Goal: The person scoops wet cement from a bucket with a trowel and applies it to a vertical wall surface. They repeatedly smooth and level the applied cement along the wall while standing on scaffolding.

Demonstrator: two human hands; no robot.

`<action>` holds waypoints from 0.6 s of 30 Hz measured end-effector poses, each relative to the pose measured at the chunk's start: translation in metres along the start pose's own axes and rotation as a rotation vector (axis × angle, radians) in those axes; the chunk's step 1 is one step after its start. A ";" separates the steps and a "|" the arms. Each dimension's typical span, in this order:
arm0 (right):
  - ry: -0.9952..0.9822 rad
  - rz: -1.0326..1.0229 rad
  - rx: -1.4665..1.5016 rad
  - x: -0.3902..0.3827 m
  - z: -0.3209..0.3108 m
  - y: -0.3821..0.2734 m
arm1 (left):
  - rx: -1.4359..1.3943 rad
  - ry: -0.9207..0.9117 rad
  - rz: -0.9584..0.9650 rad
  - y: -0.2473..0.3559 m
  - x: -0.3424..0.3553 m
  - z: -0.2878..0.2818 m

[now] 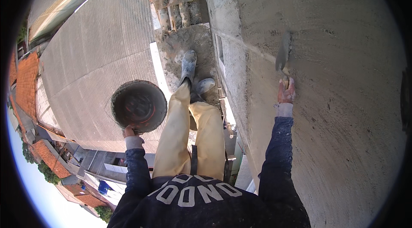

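Note:
My right hand (286, 90) is closed round the handle of a trowel (283, 52), whose blade lies against or very near the plastered wall (343, 99) on my right. Wet-looking grey mortar covers that wall, with streaks and rough patches. On the left, my left hand (128, 132) grips the rim of a round dark bucket (139, 107) caked with mortar. Its inside faces me and shows smears of grey and a reddish patch at the bottom. How much mortar it holds I cannot tell.
My boots (189, 65) stand on a narrow mortar-splattered plank platform (171, 43) that continues ahead. Left of it, lower down, spreads a corrugated roof (103, 56). Orange tiled roofs (51, 157) lie further off. A rough ledge (227, 26) runs along the wall's base.

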State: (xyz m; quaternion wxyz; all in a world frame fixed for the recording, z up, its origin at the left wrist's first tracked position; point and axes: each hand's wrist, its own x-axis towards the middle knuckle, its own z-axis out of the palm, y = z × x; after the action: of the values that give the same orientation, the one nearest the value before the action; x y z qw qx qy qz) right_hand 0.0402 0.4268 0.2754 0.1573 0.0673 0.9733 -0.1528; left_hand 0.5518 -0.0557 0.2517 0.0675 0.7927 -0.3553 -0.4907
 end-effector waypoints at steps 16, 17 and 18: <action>-0.513 -0.411 0.053 -0.117 -0.140 -0.166 | 0.153 0.055 -0.158 0.025 -0.068 -0.021; -0.805 -0.264 0.183 -0.102 -0.138 -0.170 | 0.142 0.095 -0.161 0.020 -0.066 -0.027; -1.125 -0.149 0.387 -0.085 -0.129 -0.169 | 0.129 0.136 -0.159 0.016 -0.064 -0.033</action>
State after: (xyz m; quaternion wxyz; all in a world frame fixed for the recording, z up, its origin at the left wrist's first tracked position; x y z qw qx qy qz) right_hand 0.0529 0.3011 0.4667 0.6222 -0.0651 0.6971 -0.3502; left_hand 0.5545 -0.0351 0.3225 0.0011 0.8524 -0.3169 -0.4159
